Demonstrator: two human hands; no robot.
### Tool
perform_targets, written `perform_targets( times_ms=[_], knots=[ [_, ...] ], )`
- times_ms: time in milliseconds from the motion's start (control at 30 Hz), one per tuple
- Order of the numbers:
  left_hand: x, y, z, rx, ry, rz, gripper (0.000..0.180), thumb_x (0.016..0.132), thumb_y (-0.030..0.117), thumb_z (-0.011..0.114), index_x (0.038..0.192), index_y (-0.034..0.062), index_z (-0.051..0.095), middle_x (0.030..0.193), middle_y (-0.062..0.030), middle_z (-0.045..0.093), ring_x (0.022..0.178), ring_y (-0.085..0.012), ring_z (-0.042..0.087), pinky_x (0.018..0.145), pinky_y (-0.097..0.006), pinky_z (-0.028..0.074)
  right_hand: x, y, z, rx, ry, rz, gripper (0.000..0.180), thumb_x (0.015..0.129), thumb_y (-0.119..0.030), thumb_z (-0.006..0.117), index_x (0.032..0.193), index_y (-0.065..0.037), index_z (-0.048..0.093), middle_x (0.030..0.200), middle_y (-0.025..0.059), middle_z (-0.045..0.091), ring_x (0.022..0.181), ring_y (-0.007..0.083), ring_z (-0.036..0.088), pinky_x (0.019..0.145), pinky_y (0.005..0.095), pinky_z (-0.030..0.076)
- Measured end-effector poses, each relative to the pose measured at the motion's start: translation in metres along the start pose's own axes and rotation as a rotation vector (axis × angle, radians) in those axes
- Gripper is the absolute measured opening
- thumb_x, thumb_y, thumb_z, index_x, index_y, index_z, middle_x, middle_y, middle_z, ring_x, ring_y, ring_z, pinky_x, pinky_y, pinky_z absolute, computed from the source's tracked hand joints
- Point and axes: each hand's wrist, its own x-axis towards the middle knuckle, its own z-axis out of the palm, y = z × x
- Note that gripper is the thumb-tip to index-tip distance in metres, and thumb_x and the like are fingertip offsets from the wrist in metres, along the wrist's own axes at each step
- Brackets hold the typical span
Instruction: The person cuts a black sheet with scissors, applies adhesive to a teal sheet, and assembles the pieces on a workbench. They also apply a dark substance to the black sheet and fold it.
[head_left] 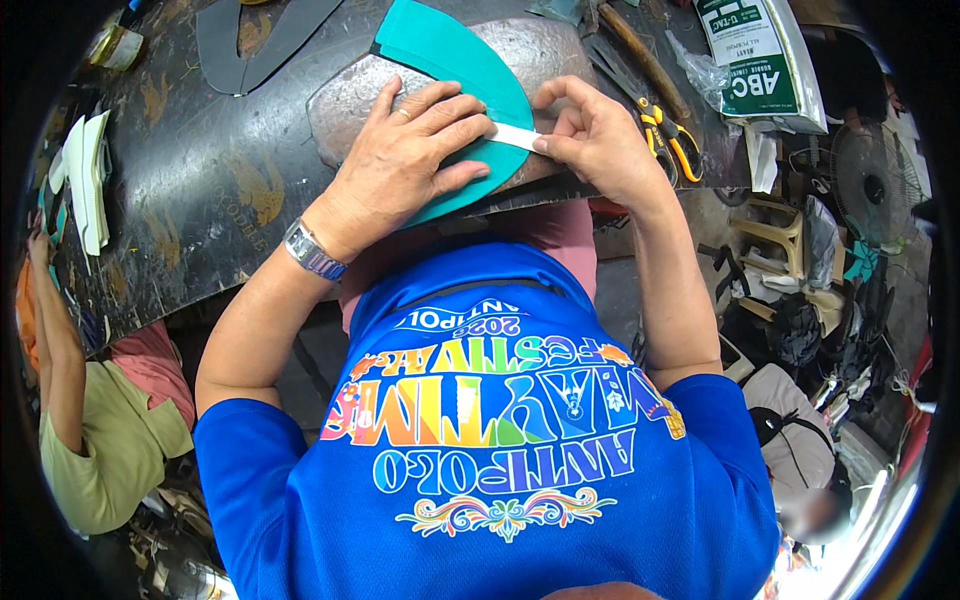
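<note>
Stained dark worktable (200, 150), round fan (868, 185), beige plastic stool (778, 236), cluttered floor (708, 218), bright light (868, 515) lower right

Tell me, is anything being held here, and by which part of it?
The right hand pinches a white strip by its right end. The left hand lies over the teal piece, with no clear grip showing.

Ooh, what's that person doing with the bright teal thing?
The person's left hand rests on a curved teal piece, which lies over a grey metal slab on the dark table. The right hand pinches one end of a thin white strip that lies across the teal piece near its edge. A tool with yellow-and-black handles lies off to the right, not being held.
</note>
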Motion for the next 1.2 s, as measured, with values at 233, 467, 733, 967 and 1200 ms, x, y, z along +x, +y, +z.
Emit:
perform_targets(
  times_ms=[233, 467, 733, 967, 1200],
  knots=[
    [-0.001, -0.001, 0.000, 0.018, 0.005, 0.011, 0.042, 0.086, 0.032, 0.072, 0.125, 0.0185, 0.062, 0.133, -0.0036, 0.058, 0.133, -0.0259, 0.047, 0.113, -0.056, 0.029, -0.012, 0.013, 0.014, -0.072, 0.167, -0.097, 0.021, 0.082, -0.009, 0.074, 0.103, -0.009, 0.072, 0.064, 0.0052, 0.057, 0.060, 0.0111, 0.057, 0.057, 0.0286, 0.045],
    [0.000, -0.001, -0.001, 0.037, 0.008, 0.036, 0.041, 0.088, 0.034, 0.069, 0.124, 0.0174, 0.061, 0.131, -0.0027, 0.058, 0.131, -0.0254, 0.049, 0.111, -0.056, 0.032, -0.027, 0.023, 0.027, -0.367, 0.377, -0.342, 0.020, 0.084, -0.018, 0.072, 0.104, -0.019, 0.076, 0.075, 0.0066, 0.058, 0.066, 0.0250, 0.063, 0.058, 0.0344, 0.049],
    [-0.001, -0.001, -0.006, 0.060, -0.047, 0.014, 0.042, 0.087, 0.035, 0.070, 0.127, 0.0214, 0.061, 0.136, -0.0027, 0.056, 0.134, -0.0262, 0.046, 0.114, -0.052, 0.029, -0.053, 0.018, 0.011, -0.656, 0.382, -0.285, 0.025, 0.082, -0.022, 0.077, 0.106, -0.016, 0.077, 0.084, 0.0044, 0.059, 0.068, 0.0173, 0.060, 0.063, 0.0307, 0.048],
    [0.000, -0.007, -0.003, 0.081, -0.023, 0.033, 0.043, 0.086, 0.041, 0.069, 0.124, 0.0234, 0.062, 0.140, -0.0045, 0.051, 0.136, -0.0294, 0.042, 0.115, -0.055, 0.025, 0.011, 0.039, -0.060, -0.796, 0.767, -0.526, 0.038, 0.084, -0.019, 0.071, 0.121, -0.013, 0.067, 0.109, 0.0146, 0.065, 0.102, 0.0310, 0.063, 0.090, 0.0381, 0.050],
    [-0.001, -0.007, -0.003, 0.058, -0.021, -0.002, 0.045, 0.087, 0.043, 0.068, 0.125, 0.0220, 0.060, 0.141, -0.0043, 0.052, 0.138, -0.0288, 0.040, 0.116, -0.055, 0.023, 0.071, 0.059, -0.084, -0.926, 0.555, -0.254, 0.046, 0.085, -0.018, 0.059, 0.130, -0.015, 0.057, 0.110, 0.0182, 0.066, 0.101, 0.0395, 0.064, 0.087, 0.0488, 0.051]
  ],
)
